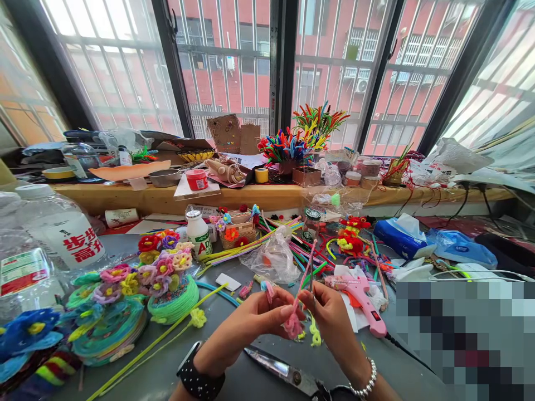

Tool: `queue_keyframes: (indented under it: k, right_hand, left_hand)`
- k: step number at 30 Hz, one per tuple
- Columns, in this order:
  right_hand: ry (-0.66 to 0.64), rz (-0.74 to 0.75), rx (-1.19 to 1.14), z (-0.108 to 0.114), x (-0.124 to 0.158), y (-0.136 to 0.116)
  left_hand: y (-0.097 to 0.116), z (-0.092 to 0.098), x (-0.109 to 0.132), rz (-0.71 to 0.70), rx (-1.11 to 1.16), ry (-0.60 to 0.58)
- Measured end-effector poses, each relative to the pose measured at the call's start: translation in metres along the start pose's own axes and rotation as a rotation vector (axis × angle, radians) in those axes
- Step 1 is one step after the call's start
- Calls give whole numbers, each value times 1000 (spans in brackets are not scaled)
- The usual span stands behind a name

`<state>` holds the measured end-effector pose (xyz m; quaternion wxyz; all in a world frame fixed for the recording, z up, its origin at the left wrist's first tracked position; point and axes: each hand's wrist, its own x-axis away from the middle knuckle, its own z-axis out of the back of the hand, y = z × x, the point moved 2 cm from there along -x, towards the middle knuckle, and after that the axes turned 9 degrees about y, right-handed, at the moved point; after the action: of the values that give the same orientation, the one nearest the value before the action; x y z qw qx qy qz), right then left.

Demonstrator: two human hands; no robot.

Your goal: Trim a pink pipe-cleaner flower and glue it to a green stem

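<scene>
My left hand [251, 323] and my right hand [330, 317] meet over the grey table, both pinched on a pink pipe cleaner [297, 303]. Its lower end is coiled into a small pink flower [292, 326] between my fingertips, and its stem rises past my right thumb. A yellow-green twisted piece [315, 336] hangs just under my right hand. A black watch sits on my left wrist, a silver bead bracelet on my right.
Scissors [288, 374] lie below my hands. A pink glue gun [361, 298] rests to the right. Baskets of pipe-cleaner flowers [167, 278] stand left, loose pipe cleaners [251, 242] and a plastic bag [273, 259] behind, water bottles [62, 234] far left.
</scene>
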<state>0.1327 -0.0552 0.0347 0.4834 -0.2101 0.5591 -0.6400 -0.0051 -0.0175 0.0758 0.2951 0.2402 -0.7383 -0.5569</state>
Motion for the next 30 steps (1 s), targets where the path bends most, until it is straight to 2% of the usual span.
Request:
queue_keyframes:
  k: [3, 9, 15, 24, 30]
  right_hand:
    - [11, 12, -2, 0, 0, 1]
    - [-61, 6, -61, -4, 0, -1]
    - [-306, 140, -33, -10, 8, -20]
    - [-379, 201, 109, -11, 12, -20]
    - [-336, 190, 101, -12, 11, -20]
  left_hand:
    - [-1, 1, -3, -1, -1, -7]
    - [1, 6, -7, -106, -18, 208]
    - [0, 11, -9, -183, -11, 364]
    - [0, 15, -11, -237, 19, 396]
    - [-4, 14, -13, -251, 30, 346]
